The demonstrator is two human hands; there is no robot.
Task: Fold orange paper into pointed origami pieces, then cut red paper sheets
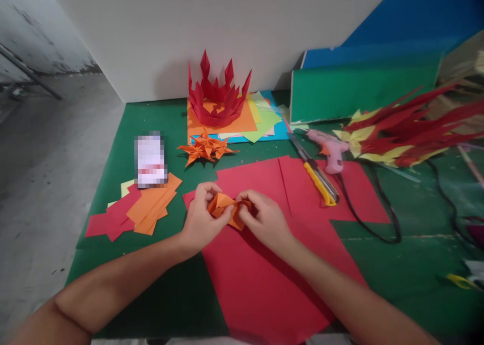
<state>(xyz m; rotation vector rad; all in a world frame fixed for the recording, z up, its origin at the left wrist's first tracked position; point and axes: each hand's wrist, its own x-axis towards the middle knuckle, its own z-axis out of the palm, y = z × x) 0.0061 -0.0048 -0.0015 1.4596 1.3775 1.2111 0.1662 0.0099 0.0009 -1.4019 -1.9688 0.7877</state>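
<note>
Between my two hands is a partly folded piece of orange paper point(223, 200), held just above large red paper sheets point(276, 264). My left hand point(204, 216) grips its left side, thumb pressed on the front. The fingers of my right hand point(262, 216) pinch its right end. Behind my hands lie several folded orange paper stars point(207, 147) in a small heap. Farther back, a red folded-paper crown point(217, 108) with tall points stands on stacked coloured sheets point(251, 125).
A yellow box cutter point(319, 181) with its blade out and a pink glue gun point(330, 151) with a black cord lie to the right. Red and yellow paper streamers point(408, 128) spread beyond. At left are cut paper strips point(151, 209) and a blurred-out phone point(151, 159).
</note>
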